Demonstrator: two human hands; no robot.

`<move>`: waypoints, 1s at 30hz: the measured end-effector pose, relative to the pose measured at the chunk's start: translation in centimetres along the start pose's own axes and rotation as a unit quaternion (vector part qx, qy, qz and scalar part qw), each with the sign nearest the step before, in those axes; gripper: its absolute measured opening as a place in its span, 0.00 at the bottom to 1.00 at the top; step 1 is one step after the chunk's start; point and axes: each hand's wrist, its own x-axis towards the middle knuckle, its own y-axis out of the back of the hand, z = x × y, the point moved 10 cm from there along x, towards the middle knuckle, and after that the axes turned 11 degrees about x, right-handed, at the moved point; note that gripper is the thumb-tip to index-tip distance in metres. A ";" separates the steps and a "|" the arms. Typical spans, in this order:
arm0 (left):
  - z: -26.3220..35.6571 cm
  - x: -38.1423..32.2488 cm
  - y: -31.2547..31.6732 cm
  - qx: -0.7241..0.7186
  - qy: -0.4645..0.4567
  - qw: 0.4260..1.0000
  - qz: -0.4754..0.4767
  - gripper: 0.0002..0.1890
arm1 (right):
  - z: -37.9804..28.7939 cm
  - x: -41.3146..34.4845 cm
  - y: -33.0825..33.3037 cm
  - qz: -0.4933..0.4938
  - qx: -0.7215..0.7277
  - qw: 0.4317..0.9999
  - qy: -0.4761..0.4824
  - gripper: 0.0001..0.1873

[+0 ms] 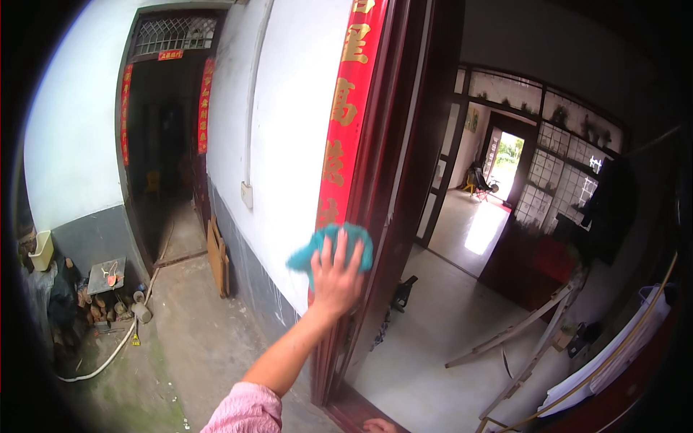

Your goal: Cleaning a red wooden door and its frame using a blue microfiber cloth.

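Observation:
My left hand [337,281] presses a teal cloth [346,235] against the lower part of a red paper door couplet [342,130]. The couplet bears gold characters and runs up the white wall beside a dark red door frame [373,227]. The fingers are spread over the cloth, which looks slightly blurred at its left edge. A pink sleeve [246,408] is pushed up on that arm. Only a few fingers of my right hand [379,426] show at the bottom edge, in front of the door sill [352,403]; whether they hold anything is hidden.
Left along the wall are a switch box [247,195], leaning boards [217,257] and another doorway. A white hose [113,357] crosses the concrete near a small table [106,275]. Inside the room at right stand a wooden ladder-like frame [533,346] and hanging white cloth [606,357].

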 end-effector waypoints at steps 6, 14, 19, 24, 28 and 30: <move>1.6 -14.6 -4.0 0.002 -0.046 0.992 -0.118 0.30 | -2.3 2.7 -2.9 -0.006 0.015 1.000 0.022 0.11; -1.0 -15.2 -0.3 -0.190 -0.001 0.957 -0.220 0.30 | -1.4 3.4 -4.2 -0.033 -0.031 0.999 0.006 0.12; -1.1 8.0 9.5 -0.191 -0.049 0.962 0.188 0.30 | 0.4 1.8 -0.3 0.060 0.000 0.998 0.017 0.12; -0.1 25.3 10.8 -0.075 -0.054 0.966 0.240 0.29 | 0.3 2.3 -1.0 0.071 0.030 0.995 0.058 0.12; 2.6 25.1 5.3 0.093 -0.096 0.981 0.142 0.29 | -0.2 3.0 -1.9 0.060 -0.023 0.987 0.147 0.11; 3.4 21.8 3.7 0.086 -0.105 0.982 0.128 0.29 | 0.0 3.3 -1.7 0.076 -0.022 0.990 0.121 0.11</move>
